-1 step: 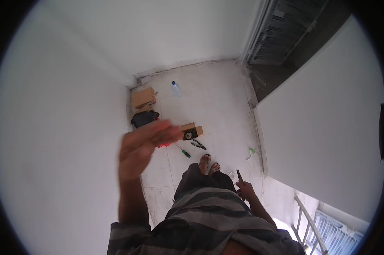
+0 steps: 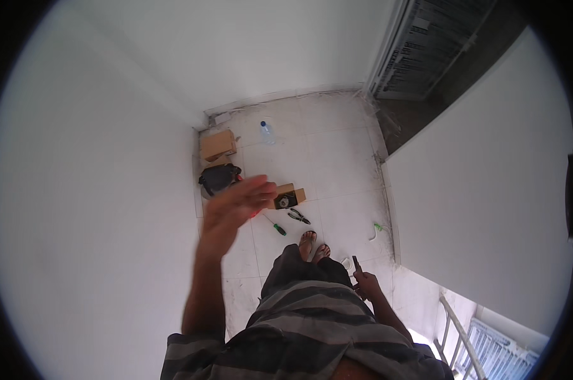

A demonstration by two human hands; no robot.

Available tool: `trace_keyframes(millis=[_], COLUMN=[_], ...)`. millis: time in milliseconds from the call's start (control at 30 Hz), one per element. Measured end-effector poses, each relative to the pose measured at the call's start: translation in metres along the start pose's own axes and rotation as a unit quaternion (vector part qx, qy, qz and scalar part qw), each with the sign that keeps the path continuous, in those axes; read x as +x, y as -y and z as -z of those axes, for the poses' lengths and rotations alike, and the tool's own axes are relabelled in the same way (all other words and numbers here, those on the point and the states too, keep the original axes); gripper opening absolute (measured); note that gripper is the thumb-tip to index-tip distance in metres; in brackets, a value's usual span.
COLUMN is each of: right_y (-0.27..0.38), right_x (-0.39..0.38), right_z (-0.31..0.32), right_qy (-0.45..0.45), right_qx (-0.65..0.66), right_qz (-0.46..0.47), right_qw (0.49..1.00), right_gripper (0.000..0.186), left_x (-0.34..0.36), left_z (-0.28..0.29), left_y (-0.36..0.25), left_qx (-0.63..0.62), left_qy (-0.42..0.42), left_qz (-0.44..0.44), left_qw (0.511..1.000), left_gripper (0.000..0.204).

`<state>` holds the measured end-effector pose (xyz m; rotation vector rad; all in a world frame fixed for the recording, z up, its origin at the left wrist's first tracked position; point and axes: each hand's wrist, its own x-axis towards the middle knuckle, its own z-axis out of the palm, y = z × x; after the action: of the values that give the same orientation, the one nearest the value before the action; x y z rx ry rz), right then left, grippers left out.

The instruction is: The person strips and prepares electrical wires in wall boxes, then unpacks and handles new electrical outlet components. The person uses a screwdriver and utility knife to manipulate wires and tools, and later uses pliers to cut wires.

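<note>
My left hand (image 2: 239,209) is raised on the left, blurred, fingers stretched out with nothing seen in them, and partly hides the things below. My right hand (image 2: 365,282) is low at my side, closed on a dark elongated object (image 2: 356,263). Past my feet lie an opened cardboard box (image 2: 299,195) with a dark part (image 2: 284,201) inside, pliers (image 2: 299,216) and a green-handled screwdriver (image 2: 279,229). A black bag (image 2: 218,176) sits beside them, with a red thing partly behind my left hand.
White walls (image 2: 109,190) surround the tiled floor (image 2: 324,152). A closed cardboard box (image 2: 216,144) and a plastic bottle (image 2: 267,133) stand farther off. A white panel (image 2: 476,190) is at the right, by a dark opening (image 2: 394,120) and a metal railing (image 2: 457,329). A green-and-white item (image 2: 375,231) lies rightward.
My left hand and forearm have shifted to the right. My right hand has hardly moved.
</note>
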<state>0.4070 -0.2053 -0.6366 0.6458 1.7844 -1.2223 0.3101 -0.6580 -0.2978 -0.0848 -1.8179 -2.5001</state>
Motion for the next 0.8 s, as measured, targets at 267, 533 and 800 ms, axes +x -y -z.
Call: trace_keyframes(millis=[267, 533, 800], right_y=[0.023, 0.001, 0.01], right_x=[-0.009, -0.007, -0.006], right_z=[0.012, 0.039, 0.039], right_qy=[0.007, -0.004, -0.021], right_qx=[0.003, 0.03, 0.029], right_qz=[0.021, 0.039, 0.037], right_qw=[1.0, 0.999, 0.999], right_gripper=[0.052, 0.035, 0.036], left_x=[-0.205, -0.295, -0.259], left_z=[0.045, 0.082, 0.046], left_y=[0.297, 0.312, 0.296], left_qx=[0.497, 0.458, 0.158], left_qy=[0.069, 0.044, -0.253], left_qz=[0.353, 0.375, 0.474], left_qw=[0.79, 0.805, 0.829], left_gripper=[0.047, 0.013, 0.029])
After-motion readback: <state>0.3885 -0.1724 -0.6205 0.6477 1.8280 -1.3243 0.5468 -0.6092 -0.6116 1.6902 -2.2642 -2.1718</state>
